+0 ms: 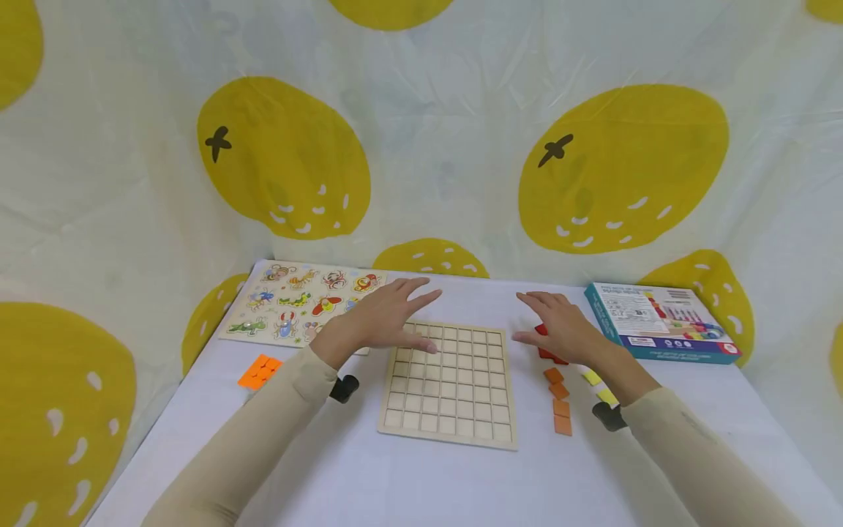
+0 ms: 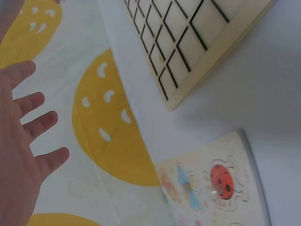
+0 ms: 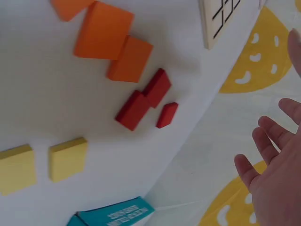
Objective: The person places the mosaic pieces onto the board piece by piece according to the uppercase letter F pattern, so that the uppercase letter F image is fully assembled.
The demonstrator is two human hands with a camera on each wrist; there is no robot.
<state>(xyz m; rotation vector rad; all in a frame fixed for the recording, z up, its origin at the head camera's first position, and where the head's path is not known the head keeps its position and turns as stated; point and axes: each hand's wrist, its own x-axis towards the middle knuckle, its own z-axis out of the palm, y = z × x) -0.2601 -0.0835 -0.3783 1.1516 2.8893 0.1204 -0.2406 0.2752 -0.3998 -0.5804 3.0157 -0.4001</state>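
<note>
A wooden grid board with bare square cells lies flat in the middle of the table. Over its far left corner my left hand hovers with spread fingers, holding nothing; the left wrist view shows the fingers apart. On the other side, my right hand is held above the red tiles, its fingers extended and nothing in them. Several orange tiles lie in a column right of the board. Yellow tiles sit beyond them, partly under the right forearm in the head view.
An insect peg puzzle lies at the back left, its near edge partly behind the left hand. In front of it sits an orange-faced cube. A teal-edged game box rests at the back right. A patterned cloth hangs behind the table.
</note>
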